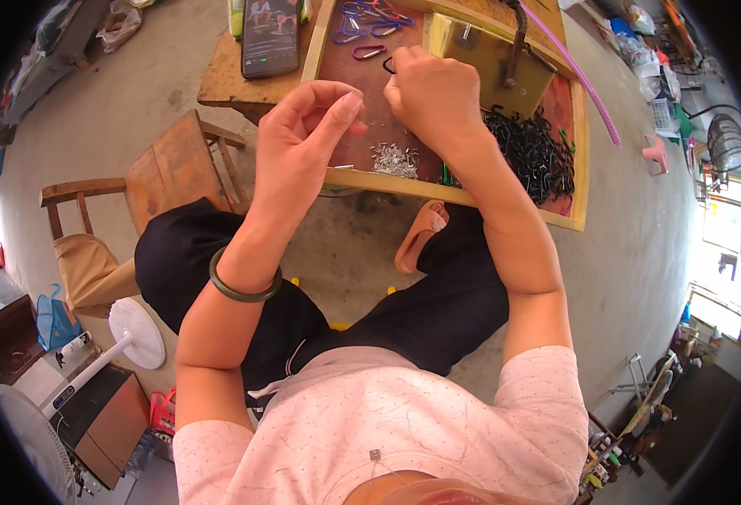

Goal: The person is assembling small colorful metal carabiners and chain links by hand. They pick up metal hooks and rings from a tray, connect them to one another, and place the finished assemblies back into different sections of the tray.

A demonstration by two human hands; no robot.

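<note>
My right hand [434, 94] is closed in a fist over the wooden tray [370, 178], just left of a yellowish metal block [493, 71] with a dark lever. A small black hook-shaped piece [389, 65] sticks out from its fingers. My left hand [313, 122] is raised over the tray's left edge, thumb and index fingertip pinched together. Anything between them is too small to make out. Below and between the hands lies a pile of small silver pins [396, 160]. Black hooks [535, 160] are heaped right of my right forearm. Coloured carabiners [369, 52] lie at the far left of the tray.
A phone [271, 38] lies on the wooden table [219, 77] left of the tray. A purple coiled cord [585, 80] runs over the tray's right side. To the left stand a wooden chair [168, 168] and a white fan [135, 332].
</note>
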